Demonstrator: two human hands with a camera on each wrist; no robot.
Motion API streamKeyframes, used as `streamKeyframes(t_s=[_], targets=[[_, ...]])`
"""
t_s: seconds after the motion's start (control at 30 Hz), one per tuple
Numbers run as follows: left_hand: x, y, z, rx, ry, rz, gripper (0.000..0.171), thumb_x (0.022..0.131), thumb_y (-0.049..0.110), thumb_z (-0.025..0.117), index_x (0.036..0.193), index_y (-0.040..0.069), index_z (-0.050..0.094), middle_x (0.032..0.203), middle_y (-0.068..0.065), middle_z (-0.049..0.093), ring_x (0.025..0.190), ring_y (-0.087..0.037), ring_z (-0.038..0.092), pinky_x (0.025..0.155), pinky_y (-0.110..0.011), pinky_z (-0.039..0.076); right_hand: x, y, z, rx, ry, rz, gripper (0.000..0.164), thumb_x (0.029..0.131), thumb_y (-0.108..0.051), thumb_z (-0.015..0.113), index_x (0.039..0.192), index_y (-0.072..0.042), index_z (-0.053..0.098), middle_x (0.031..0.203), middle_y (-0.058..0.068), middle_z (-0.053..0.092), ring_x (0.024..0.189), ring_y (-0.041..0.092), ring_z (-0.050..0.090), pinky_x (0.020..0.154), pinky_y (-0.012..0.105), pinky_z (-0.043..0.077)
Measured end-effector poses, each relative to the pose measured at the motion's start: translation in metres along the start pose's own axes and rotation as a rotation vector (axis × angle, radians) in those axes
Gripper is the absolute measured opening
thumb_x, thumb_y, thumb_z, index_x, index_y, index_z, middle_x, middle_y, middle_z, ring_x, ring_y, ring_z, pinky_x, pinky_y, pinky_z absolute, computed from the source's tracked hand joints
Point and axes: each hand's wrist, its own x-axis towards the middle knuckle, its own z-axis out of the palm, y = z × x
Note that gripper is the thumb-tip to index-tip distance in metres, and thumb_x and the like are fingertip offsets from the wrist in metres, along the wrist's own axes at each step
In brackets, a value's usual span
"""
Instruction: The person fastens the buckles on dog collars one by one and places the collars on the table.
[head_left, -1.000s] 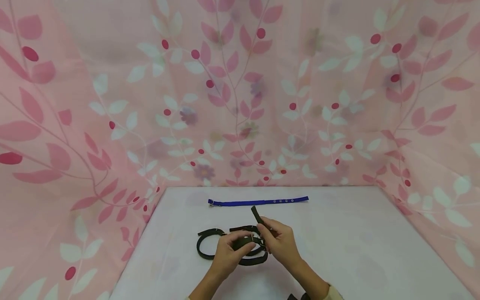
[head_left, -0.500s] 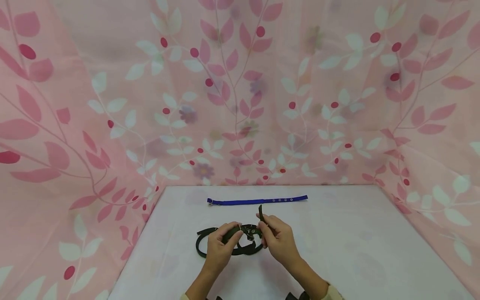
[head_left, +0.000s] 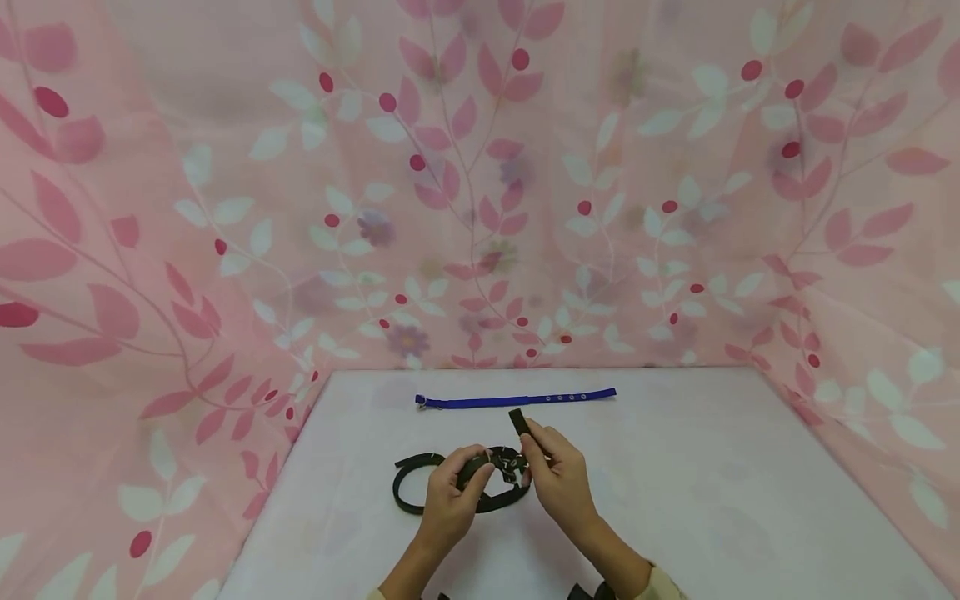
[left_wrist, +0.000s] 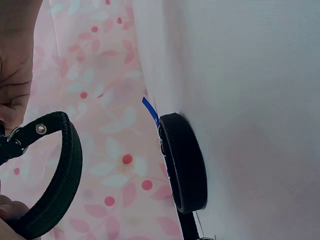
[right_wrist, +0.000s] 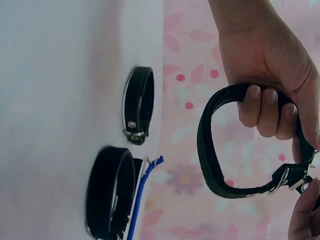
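Both hands hold a dark green buckle collar, bent into a loop above the table. In the head view, my left hand (head_left: 448, 504) grips the collar's band (head_left: 472, 468) between thumb and fingers. My right hand (head_left: 562, 487) pinches it near the buckle, with the free strap end (head_left: 518, 421) sticking up past the fingers. A metal eyelet (left_wrist: 41, 129) shows on the loop in the left wrist view. The right wrist view shows the left hand's curled fingers (right_wrist: 270, 112) around the collar (right_wrist: 204, 145), and its metal buckle (right_wrist: 280, 180) beside the right hand.
Two more dark collars lie looped on the white table, one at left (head_left: 405, 496) and one (head_left: 504, 502) partly behind the hands. Farther back a blue collar (head_left: 487, 403) with eyelets lies stretched out. Floral pink cloth (head_left: 480, 208) encloses the table's back and sides.
The hands have drawn apart, my left hand shifting slightly left and up. The strap end in my right hand has tilted and turned its flat side toward the head view.
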Motion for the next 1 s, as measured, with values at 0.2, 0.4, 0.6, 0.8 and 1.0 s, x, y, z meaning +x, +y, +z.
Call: streamKeyframes(t_s=[0.2,0.4,0.6,0.8,1.0], targets=[[0.001,-0.002,0.0,0.018,0.009,0.054,0.016,0.093,0.003,0.066,0.109,0.002,0.066,0.097,-0.009,0.069,0.082,-0.005,0.058,0.065,-0.024,0.053,0.004,0.004,-0.001,-0.03,-0.021,-0.16,0.023,0.087,0.014,0.063,0.11,0.012,0.067,0.074,0.017,0.059,0.053,0.007,0.055,0.043,0.019,0.049],[0.002,0.0,-0.001,0.01,0.031,0.005,0.016,0.093,0.006,0.067,0.109,0.007,0.067,0.099,-0.005,0.069,0.083,-0.007,0.059,0.066,-0.025,0.054,0.002,0.032,-0.002,-0.08,-0.045,-0.212,0.022,0.086,0.015,0.065,0.107,0.011,0.068,0.077,0.013,0.061,0.051,0.012,0.057,0.045,0.015,0.047],[0.002,-0.002,-0.003,0.037,0.032,0.065,0.016,0.093,0.002,0.065,0.109,0.003,0.067,0.094,-0.007,0.067,0.077,-0.005,0.056,0.06,-0.023,0.051,0.002,0.039,-0.01,-0.157,-0.154,-0.092,0.015,0.092,-0.001,0.067,0.105,-0.002,0.074,0.079,0.004,0.061,0.056,0.009,0.057,0.048,0.019,0.049],[0.001,-0.005,-0.006,0.033,0.005,0.066,0.016,0.094,0.003,0.064,0.11,0.006,0.067,0.086,-0.008,0.063,0.069,-0.002,0.049,0.052,-0.02,0.046,0.003,0.037,-0.016,-0.198,-0.28,-0.036,0.014,0.094,-0.01,0.067,0.104,-0.006,0.076,0.078,-0.001,0.06,0.059,-0.001,0.053,0.048,0.019,0.047],[0.005,-0.005,-0.009,0.028,-0.021,0.026,0.016,0.094,0.008,0.067,0.109,0.01,0.069,0.088,-0.011,0.066,0.072,-0.002,0.051,0.055,-0.021,0.047,0.007,0.036,-0.019,-0.188,-0.373,-0.057,0.015,0.094,-0.014,0.067,0.105,-0.009,0.076,0.081,0.0,0.06,0.066,0.001,0.05,0.053,0.02,0.048]])
